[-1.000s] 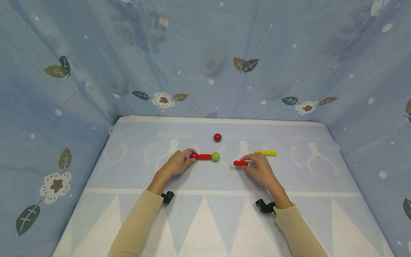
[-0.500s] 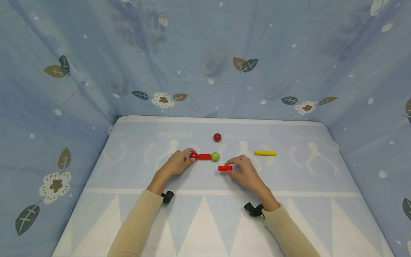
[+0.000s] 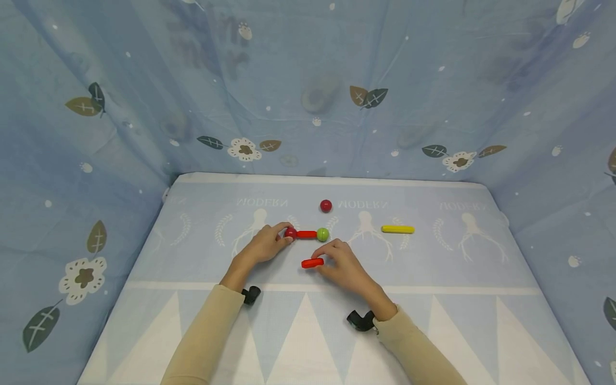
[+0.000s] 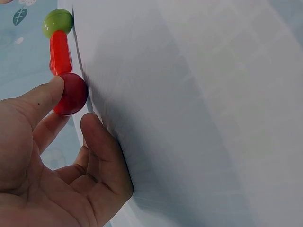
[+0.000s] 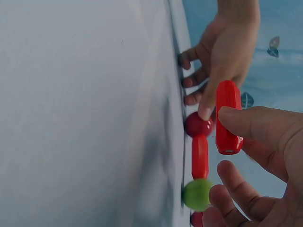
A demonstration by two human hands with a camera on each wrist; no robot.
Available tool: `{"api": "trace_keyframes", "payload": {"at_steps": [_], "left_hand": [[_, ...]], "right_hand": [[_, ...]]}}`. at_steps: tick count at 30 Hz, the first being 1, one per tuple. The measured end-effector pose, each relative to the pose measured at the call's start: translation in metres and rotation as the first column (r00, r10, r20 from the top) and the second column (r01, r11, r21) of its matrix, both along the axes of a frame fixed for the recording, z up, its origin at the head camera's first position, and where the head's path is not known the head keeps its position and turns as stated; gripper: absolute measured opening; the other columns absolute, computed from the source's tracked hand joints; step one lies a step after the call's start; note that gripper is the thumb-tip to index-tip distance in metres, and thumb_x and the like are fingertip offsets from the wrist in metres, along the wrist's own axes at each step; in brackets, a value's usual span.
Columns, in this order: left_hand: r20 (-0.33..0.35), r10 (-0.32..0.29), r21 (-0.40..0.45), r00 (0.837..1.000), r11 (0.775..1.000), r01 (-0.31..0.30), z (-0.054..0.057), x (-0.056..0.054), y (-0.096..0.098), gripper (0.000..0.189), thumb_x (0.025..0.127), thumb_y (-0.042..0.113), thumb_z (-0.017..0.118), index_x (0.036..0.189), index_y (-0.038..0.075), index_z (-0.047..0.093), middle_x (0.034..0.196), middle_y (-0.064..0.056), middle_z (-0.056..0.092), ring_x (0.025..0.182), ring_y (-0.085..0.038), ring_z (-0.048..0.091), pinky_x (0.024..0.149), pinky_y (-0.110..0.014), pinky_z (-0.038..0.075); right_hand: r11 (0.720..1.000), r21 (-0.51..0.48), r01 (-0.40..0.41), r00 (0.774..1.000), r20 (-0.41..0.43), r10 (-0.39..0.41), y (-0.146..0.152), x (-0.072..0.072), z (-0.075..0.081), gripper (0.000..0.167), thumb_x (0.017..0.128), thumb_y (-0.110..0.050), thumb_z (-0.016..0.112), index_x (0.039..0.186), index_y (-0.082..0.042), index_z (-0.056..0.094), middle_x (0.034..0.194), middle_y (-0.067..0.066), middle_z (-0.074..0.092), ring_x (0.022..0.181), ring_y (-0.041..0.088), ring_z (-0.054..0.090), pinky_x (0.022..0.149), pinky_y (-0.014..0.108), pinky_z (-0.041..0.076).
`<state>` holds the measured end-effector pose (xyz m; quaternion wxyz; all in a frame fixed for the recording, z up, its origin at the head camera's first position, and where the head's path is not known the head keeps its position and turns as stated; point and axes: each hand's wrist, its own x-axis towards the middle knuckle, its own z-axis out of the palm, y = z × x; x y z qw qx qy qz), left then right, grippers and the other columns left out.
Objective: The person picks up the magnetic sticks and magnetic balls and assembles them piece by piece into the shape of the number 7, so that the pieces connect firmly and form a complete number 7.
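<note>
Hands: left (image 3: 263,245) pinches red ball (image 4: 75,94), right (image 3: 343,266) red rod (image 5: 229,135); yellow rod (image 3: 398,229) head-view only.

On the table (image 3: 303,326) I see a ball-and-stick row (image 3: 307,235) at the left hand (image 3: 263,245), and a red ball (image 3: 325,206) and yellow stick (image 3: 398,229) past the right hand (image 3: 343,266).

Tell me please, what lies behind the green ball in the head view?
Behind the green ball, apart from it, lies a loose red ball. What the green ball covers cannot be seen.

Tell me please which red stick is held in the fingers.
The red stick pinched by the right hand; the other red stick lies between a red ball and the green ball.
</note>
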<state>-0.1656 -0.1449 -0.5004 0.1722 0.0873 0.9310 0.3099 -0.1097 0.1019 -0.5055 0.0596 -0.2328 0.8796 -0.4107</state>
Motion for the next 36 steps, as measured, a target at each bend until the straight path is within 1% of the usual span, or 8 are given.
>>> {"api": "trace_keyframes", "payload": {"at_steps": [2,5,10,15,20,27,36], "left_hand": [[0.001,0.002,0.0,1.0,1.0,-0.002,0.001,0.0,0.0,0.042,0.1,0.033,0.064,0.139,0.022,0.056,0.086,-0.007,0.053,0.081,-0.023,0.049,0.063,-0.035,0.04],[0.004,0.002,0.001,1.0,1.0,-0.002,0.001,0.001,0.0,0.042,0.1,0.034,0.064,0.139,0.022,0.055,0.087,-0.007,0.053,0.081,-0.023,0.049,0.063,-0.035,0.04],[0.0,-0.005,0.009,1.0,1.0,0.005,0.001,0.001,0.0,0.041,0.1,0.032,0.064,0.139,0.021,0.056,0.087,-0.007,0.053,0.081,-0.023,0.049,0.063,-0.035,0.04],[-0.001,-0.005,0.014,1.0,1.0,0.005,0.0,0.001,0.0,0.04,0.1,0.033,0.063,0.138,0.022,0.056,0.086,-0.007,0.053,0.081,-0.022,0.048,0.063,-0.035,0.04],[-0.009,-0.003,0.009,1.0,1.0,0.003,-0.001,0.0,-0.001,0.039,0.1,0.032,0.063,0.137,0.022,0.057,0.086,-0.007,0.052,0.08,-0.022,0.048,0.063,-0.035,0.04],[0.002,0.004,0.012,1.0,1.0,-0.004,0.0,0.001,-0.001,0.042,0.1,0.032,0.063,0.14,0.02,0.055,0.086,-0.007,0.052,0.079,-0.022,0.048,0.062,-0.034,0.04],[-0.003,0.002,0.015,1.0,1.0,-0.002,0.0,0.001,-0.002,0.039,0.1,0.033,0.063,0.137,0.022,0.057,0.087,-0.007,0.052,0.08,-0.022,0.048,0.062,-0.035,0.039]], "right_hand": [[1.0,0.012,-0.025,1.0,-0.015,0.025,-0.006,0.001,-0.002,0.022,0.085,-0.008,0.08,0.103,-0.019,0.074,0.105,0.0,0.059,0.101,0.02,0.049,0.085,0.039,0.044],[0.998,0.03,-0.058,0.998,-0.014,0.059,-0.016,0.005,-0.005,0.02,0.085,-0.011,0.08,0.102,-0.019,0.074,0.104,0.0,0.06,0.1,0.019,0.049,0.083,0.037,0.043],[0.994,0.032,-0.108,0.994,0.035,0.107,-0.03,0.011,-0.009,0.019,0.086,-0.013,0.08,0.101,-0.022,0.074,0.101,-0.003,0.056,0.096,0.016,0.047,0.078,0.033,0.041],[0.988,0.05,-0.144,0.988,0.056,0.141,-0.039,0.014,-0.014,0.018,0.086,-0.015,0.08,0.101,-0.024,0.074,0.097,-0.007,0.053,0.091,0.013,0.046,0.074,0.03,0.039],[0.984,0.065,-0.163,0.985,0.068,0.159,-0.043,0.014,-0.015,0.017,0.087,-0.018,0.08,0.102,-0.023,0.074,0.094,-0.005,0.055,0.089,0.013,0.046,0.075,0.029,0.039],[0.978,0.102,-0.181,0.982,0.079,0.174,-0.045,0.014,-0.016,0.018,0.087,-0.018,0.081,0.102,-0.025,0.074,0.096,-0.005,0.055,0.091,0.014,0.045,0.075,0.028,0.039],[0.98,0.092,-0.175,0.982,0.089,0.167,-0.044,0.014,-0.016,0.02,0.086,-0.018,0.081,0.103,-0.025,0.074,0.096,-0.005,0.053,0.092,0.015,0.044,0.075,0.029,0.039]]}}
